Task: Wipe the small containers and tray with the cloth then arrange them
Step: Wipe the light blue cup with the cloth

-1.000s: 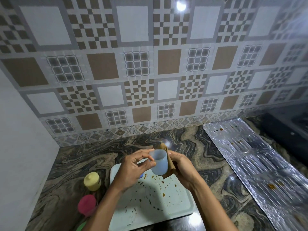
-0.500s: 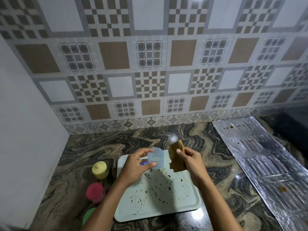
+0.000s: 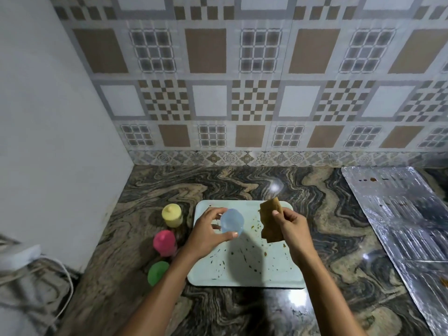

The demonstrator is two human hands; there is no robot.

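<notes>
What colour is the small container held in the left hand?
Translucent pale blue; the container in the left hand shows best in the head view.

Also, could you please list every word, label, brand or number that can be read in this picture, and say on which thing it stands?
No text can be read anywhere in this picture.
The blue container in the left hand, the yellow container, the pink container and the green container: plain plastic, no label visible.
The tray: only brown stains. The cloth in the right hand: no print.
The wall tiles: patterns only.
</notes>
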